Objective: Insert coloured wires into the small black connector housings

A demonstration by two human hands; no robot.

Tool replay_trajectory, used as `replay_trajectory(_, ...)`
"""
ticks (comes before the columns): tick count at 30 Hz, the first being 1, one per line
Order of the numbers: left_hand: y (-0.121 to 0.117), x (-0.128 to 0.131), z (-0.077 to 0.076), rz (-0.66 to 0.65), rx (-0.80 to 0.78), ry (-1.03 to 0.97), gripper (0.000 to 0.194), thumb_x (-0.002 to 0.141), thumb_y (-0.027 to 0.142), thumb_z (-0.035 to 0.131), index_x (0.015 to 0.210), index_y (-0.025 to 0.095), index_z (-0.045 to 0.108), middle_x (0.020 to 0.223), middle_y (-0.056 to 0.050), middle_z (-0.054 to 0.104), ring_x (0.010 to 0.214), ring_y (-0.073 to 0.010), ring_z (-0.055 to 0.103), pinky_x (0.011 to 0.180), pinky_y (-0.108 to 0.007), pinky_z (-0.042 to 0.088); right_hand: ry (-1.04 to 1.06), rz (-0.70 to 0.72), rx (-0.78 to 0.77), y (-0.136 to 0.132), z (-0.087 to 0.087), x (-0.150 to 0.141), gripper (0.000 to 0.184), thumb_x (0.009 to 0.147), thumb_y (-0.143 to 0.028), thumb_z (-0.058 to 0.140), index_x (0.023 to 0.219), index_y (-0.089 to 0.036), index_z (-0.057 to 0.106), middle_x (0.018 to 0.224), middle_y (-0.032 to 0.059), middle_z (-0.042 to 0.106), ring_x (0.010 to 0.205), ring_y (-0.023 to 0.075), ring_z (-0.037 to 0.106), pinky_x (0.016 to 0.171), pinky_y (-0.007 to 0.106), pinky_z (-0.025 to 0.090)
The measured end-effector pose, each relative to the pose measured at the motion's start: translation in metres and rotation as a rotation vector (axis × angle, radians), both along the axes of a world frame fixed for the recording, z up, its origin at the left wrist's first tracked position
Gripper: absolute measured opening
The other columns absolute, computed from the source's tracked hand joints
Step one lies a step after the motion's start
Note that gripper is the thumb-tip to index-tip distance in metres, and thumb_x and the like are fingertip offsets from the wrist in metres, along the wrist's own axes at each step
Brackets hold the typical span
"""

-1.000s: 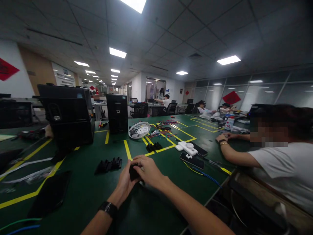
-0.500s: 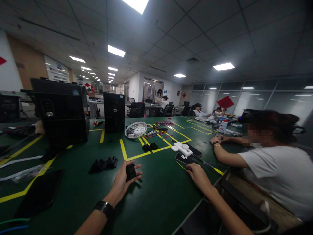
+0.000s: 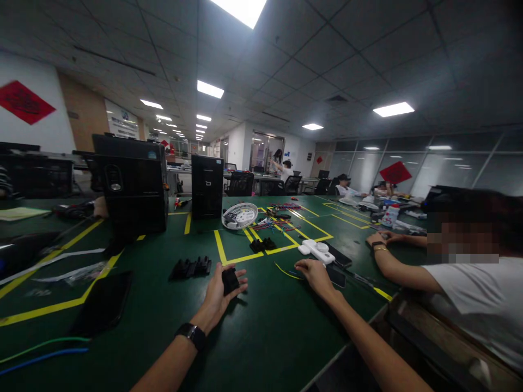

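My left hand (image 3: 220,291) is palm up, its fingers loosely spread around a small black block-shaped part (image 3: 230,281) that lies against them. Fingertips of my right hand (image 3: 316,276) are pinched on thin wires; a yellow wire (image 3: 286,271) sticks out to the left, with a bit of blue beside it. Behind my left hand, a cluster of black parts (image 3: 190,268) sits on the green table. Farther back, more black parts (image 3: 263,245) rest by the yellow tape. Just beyond my right hand are a white device (image 3: 317,250) and a dark phone (image 3: 337,279), partly covered.
A white basket (image 3: 240,216) and a bundle of coloured wires (image 3: 278,222) lie mid-table. Black computer cases (image 3: 207,188) stand at the back left. At left are a black tablet-like slab (image 3: 102,305) and a blue wire (image 3: 44,359). A co-worker (image 3: 461,283) sits at right.
My right hand has moved left, carrying the yellow wire away from the phone. My left hand still holds the black part. The view has turned slightly left.
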State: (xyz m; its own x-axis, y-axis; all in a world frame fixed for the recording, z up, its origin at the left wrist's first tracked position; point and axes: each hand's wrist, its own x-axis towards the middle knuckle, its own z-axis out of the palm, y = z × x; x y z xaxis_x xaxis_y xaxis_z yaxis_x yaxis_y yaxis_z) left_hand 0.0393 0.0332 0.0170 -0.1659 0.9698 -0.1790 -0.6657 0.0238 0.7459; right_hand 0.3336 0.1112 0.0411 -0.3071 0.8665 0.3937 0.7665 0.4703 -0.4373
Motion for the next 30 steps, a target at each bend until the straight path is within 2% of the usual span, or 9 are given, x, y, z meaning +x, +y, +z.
replay_trajectory(2, 0.001, 0.0, -0.002, 0.0, 0.004, -0.031, 0.04, 0.089, 0.05, 0.039, 0.107, 0.016, 0.049, 0.091, -0.015, 0.069, 0.068, -0.0208, 0.068, 0.07, -0.043, 0.056, 0.023, -0.038, 0.033, 0.003, 0.01, -0.006, 0.028, 0.086, -0.032, 0.049, 0.096, -0.018, 0.071, 0.086, 0.0079, 0.072, 0.072, 0.0217, 0.065, 0.071, 0.032, 0.047)
replay_trajectory(4, 0.002, -0.001, -0.003, 0.001, 0.026, -0.057, 0.042, 0.088, 0.053, 0.039, 0.107, 0.016, 0.05, 0.093, -0.015, 0.069, 0.066, -0.0199, 0.068, 0.067, -0.041, 0.056, 0.072, -0.034, 0.059, 0.006, 0.021, -0.028, 0.033, 0.088, -0.037, 0.046, 0.099, -0.017, 0.07, 0.082, 0.0086, 0.071, 0.062, 0.0202, 0.063, 0.065, 0.031, 0.046)
replay_trajectory(7, 0.005, -0.003, -0.003, 0.082, 0.06, -0.051, 0.045, 0.088, 0.054, 0.037, 0.105, 0.015, 0.053, 0.092, -0.014, 0.069, 0.062, -0.0178, 0.066, 0.061, -0.035, 0.054, 0.177, 0.132, 0.04, 0.0, 0.032, -0.087, 0.033, 0.086, -0.04, 0.049, 0.097, -0.017, 0.07, 0.078, 0.0071, 0.07, 0.056, 0.0174, 0.059, 0.056, 0.027, 0.044)
replay_trajectory(11, 0.007, -0.012, 0.0, 0.274, 0.06, -0.032, 0.041, 0.089, 0.048, 0.036, 0.104, 0.015, 0.057, 0.088, -0.01, 0.068, 0.062, -0.015, 0.064, 0.061, -0.032, 0.053, 0.315, 0.423, -0.138, -0.025, 0.023, -0.17, 0.028, 0.087, -0.036, 0.047, 0.096, -0.019, 0.067, 0.071, 0.0027, 0.066, 0.049, 0.0119, 0.052, 0.047, 0.022, 0.037)
replay_trajectory(14, 0.009, -0.02, 0.001, 0.346, 0.077, 0.016, 0.04, 0.087, 0.046, 0.038, 0.106, 0.017, 0.059, 0.086, -0.007, 0.067, 0.065, -0.0148, 0.064, 0.06, -0.029, 0.052, 0.506, 0.471, -0.401, -0.037, 0.006, -0.201, 0.025, 0.084, -0.037, 0.051, 0.095, -0.016, 0.06, 0.059, -0.0014, 0.06, 0.042, 0.0091, 0.044, 0.042, 0.02, 0.032)
replay_trajectory(16, 0.011, -0.023, 0.001, 0.367, 0.111, 0.04, 0.039, 0.084, 0.044, 0.042, 0.106, 0.017, 0.059, 0.086, -0.007, 0.066, 0.068, -0.0156, 0.064, 0.061, -0.028, 0.051, 0.605, 0.449, -0.565, -0.039, -0.003, -0.206, 0.027, 0.08, -0.041, 0.056, 0.09, -0.016, 0.054, 0.055, -0.003, 0.059, 0.038, 0.0076, 0.041, 0.04, 0.018, 0.03)
replay_trajectory(18, 0.013, -0.024, 0.001, 0.368, 0.152, 0.029, 0.038, 0.081, 0.042, 0.046, 0.106, 0.017, 0.059, 0.086, -0.007, 0.066, 0.071, -0.0166, 0.065, 0.064, -0.029, 0.051, 0.644, 0.422, -0.638, -0.039, -0.007, -0.205, 0.029, 0.078, -0.044, 0.058, 0.084, -0.016, 0.051, 0.055, -0.0026, 0.06, 0.036, 0.006, 0.038, 0.039, 0.018, 0.027)
replay_trajectory(22, 0.014, -0.023, 0.0, 0.336, 0.16, 0.003, 0.038, 0.077, 0.039, 0.049, 0.104, 0.016, 0.061, 0.086, -0.007, 0.066, 0.071, -0.0172, 0.065, 0.061, -0.027, 0.049, 0.624, 0.393, -0.593, -0.04, -0.005, -0.201, 0.024, 0.076, -0.039, 0.059, 0.078, -0.016, 0.051, 0.056, 0.0, 0.064, 0.037, 0.0062, 0.038, 0.04, 0.018, 0.026)
replay_trajectory(30, 0.016, -0.023, -0.006, 0.32, 0.197, 0.036, 0.038, 0.076, 0.039, 0.05, 0.102, 0.014, 0.063, 0.084, -0.008, 0.067, 0.072, -0.0182, 0.064, 0.057, -0.027, 0.048, 0.626, 0.357, -0.447, -0.045, -0.002, -0.201, 0.017, 0.075, -0.031, 0.06, 0.074, -0.016, 0.054, 0.063, 0.0045, 0.068, 0.056, 0.016, 0.061, 0.053, 0.023, 0.04)
